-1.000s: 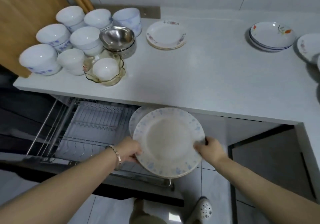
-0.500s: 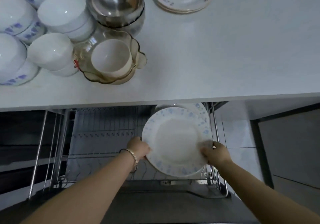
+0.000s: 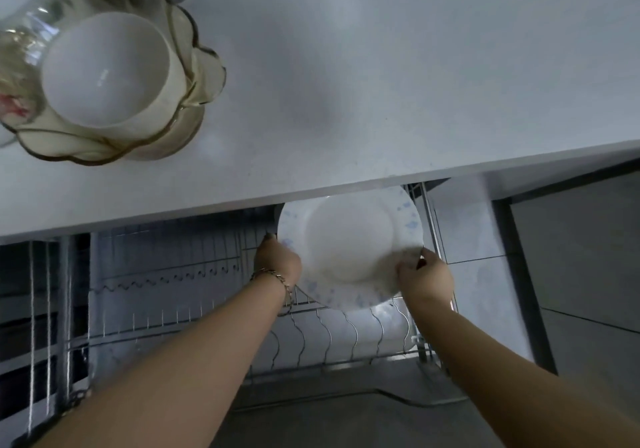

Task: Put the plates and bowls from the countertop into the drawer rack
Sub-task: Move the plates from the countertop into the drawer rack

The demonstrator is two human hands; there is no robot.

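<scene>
A white plate with blue flecks (image 3: 349,236) stands nearly upright at the right end of the wire drawer rack (image 3: 173,274), its top edge just under the countertop's front edge. My left hand (image 3: 277,260) grips its left rim, a bracelet on the wrist. At the lower right rim my right hand (image 3: 424,278) pinches the plate. Whether a second plate sits behind it I cannot tell. On the countertop (image 3: 381,84) at upper left sits an amber glass bowl (image 3: 194,77) with a white bowl (image 3: 104,67) upside down in it.
Rack wires run to the left of the plate, with wavy dividers (image 3: 329,337) along the front. A grey cabinet front (image 3: 571,257) stands to the right. More bowls show only as slivers at the top left corner.
The view has dropped and come closer to the drawer. Both hands have carried the plate further back and down into the right end of the rack.
</scene>
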